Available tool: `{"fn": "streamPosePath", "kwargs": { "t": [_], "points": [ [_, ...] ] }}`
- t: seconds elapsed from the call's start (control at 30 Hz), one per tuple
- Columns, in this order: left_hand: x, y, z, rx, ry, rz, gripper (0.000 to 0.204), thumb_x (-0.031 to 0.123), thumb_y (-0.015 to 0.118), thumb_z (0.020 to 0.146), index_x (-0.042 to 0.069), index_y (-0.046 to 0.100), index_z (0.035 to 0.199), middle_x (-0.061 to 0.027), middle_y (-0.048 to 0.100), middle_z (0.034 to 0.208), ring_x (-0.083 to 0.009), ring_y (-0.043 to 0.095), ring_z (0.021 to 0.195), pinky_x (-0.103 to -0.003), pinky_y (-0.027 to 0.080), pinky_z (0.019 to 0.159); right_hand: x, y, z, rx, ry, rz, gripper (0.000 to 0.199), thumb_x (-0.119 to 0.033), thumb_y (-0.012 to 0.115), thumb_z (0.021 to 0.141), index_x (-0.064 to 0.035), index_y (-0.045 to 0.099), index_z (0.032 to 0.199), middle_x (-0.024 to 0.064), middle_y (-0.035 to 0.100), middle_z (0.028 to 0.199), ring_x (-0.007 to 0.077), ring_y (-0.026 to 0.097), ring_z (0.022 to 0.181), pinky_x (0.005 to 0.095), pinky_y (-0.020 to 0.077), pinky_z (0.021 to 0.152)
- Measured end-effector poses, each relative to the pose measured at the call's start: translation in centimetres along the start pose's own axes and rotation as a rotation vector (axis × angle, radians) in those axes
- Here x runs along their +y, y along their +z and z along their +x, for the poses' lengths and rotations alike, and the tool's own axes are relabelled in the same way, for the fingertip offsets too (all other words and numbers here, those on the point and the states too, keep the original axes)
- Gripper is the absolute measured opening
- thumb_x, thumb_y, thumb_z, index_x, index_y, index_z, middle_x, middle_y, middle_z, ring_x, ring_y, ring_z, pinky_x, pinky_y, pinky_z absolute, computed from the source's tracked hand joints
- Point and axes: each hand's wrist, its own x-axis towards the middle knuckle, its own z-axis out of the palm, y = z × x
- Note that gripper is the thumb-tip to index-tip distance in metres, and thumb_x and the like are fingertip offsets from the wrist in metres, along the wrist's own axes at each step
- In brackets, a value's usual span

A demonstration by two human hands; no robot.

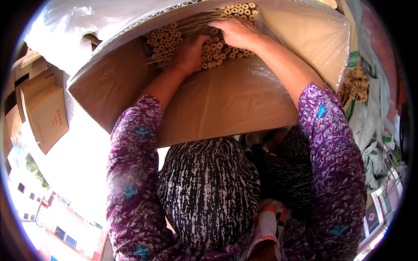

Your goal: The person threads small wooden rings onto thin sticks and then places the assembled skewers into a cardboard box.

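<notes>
A large cardboard box with a clear plastic lining stands open in front of me. Both of my arms reach into it. Inside lie many small tan pieces with round, hollow, ring-like ends, packed side by side. Thin pale sticks run among them. My left hand presses into the pile at the left, its thumb pointing inward and the other fingers mostly hidden. Across the top of the pile rests my right hand, fingers stretched toward the left over the sticks.
Other cardboard boxes stand at the left. Clear plastic sheeting spreads at the upper left. Beyond the box's right side are a heap of tan pieces and a grey-green cloth. My patterned knee is close below the box.
</notes>
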Motion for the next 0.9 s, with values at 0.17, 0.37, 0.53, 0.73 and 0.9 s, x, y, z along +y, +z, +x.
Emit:
{"fn": "streamPosePath", "kwargs": {
  "t": [0.17,0.37,0.53,0.73,0.9],
  "points": [
    [0.1,-0.2,-0.3,0.016,-0.015,-0.024,0.046,0.000,0.059,0.083,0.015,0.052,0.126,-0.0185,0.055,0.124,-0.0387,0.053,0.113,-0.044,0.044,0.095,-1.3,-1.5,0.2,-0.266,-0.011,-0.090,0.066,0.007,0.042,0.078,-0.0190,0.049,0.138,0.0013,0.048,0.141,0.0240,0.047,0.128,0.0373,0.0410,0.105],
    [0.0,0.2,-0.9,0.108,0.053,-0.021,0.045,0.000,0.059,0.083,0.014,0.053,0.126,-0.0183,0.056,0.122,-0.0385,0.052,0.113,-0.044,0.043,0.096,-2.7,-3.0,0.6,-0.353,-0.072,-0.266,0.054,0.002,0.049,0.083,-0.0204,0.054,0.132,-0.0016,0.045,0.144,0.0223,0.043,0.131,0.0399,0.0362,0.109],
    [-0.1,-0.1,-0.6,0.066,0.050,-0.087,0.045,-0.004,0.059,0.081,0.011,0.055,0.124,-0.0184,0.056,0.121,-0.0385,0.051,0.115,-0.044,0.042,0.098,-1.7,-2.1,1.0,-0.276,0.026,-0.069,0.056,0.008,0.043,0.079,-0.0166,0.058,0.127,0.0043,0.056,0.131,0.0251,0.053,0.121,0.0384,0.0418,0.103],
    [-0.3,2.0,-0.3,0.222,0.124,-0.104,0.047,-0.008,0.058,0.074,0.009,0.057,0.118,-0.0156,0.059,0.118,-0.0355,0.050,0.114,-0.043,0.041,0.099,0.8,-0.3,3.7,-0.070,0.123,0.337,0.038,-0.009,0.059,0.080,-0.0090,0.064,0.118,0.0183,0.066,0.113,0.0224,0.059,0.112,0.0347,0.0430,0.097],
    [-1.8,2.3,-0.4,0.147,0.102,-0.121,0.049,-0.007,0.057,0.075,0.010,0.056,0.122,-0.0163,0.059,0.119,-0.0359,0.050,0.113,-0.043,0.041,0.099,-3.2,-3.1,2.0,-0.332,0.046,-0.024,0.040,-0.003,0.050,0.085,-0.0123,0.062,0.122,0.0132,0.063,0.118,0.0290,0.057,0.114,0.0417,0.0460,0.097]
  ]
}}
